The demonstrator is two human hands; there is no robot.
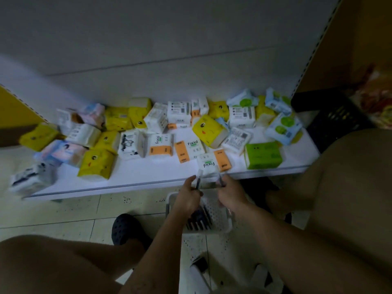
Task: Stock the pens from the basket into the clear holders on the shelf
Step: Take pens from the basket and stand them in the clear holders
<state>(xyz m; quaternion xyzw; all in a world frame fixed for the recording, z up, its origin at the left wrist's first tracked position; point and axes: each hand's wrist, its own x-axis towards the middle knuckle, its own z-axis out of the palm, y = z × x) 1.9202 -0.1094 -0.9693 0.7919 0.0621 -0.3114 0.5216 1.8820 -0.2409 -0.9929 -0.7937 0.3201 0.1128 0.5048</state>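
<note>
Head view: over the basket, left hand and right hand each pinch a dark pen; more pens lie inside. Pick-up looks done; next, both pens should drop upright into the blurred holder at the shelf's near edge.

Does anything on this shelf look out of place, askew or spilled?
Yes: the tissue packs lie jumbled across the shelf, tilted and overlapping at all angles rather than standing in rows, as if dumped there.

perforated plastic basket, glossy tissue packs
</note>
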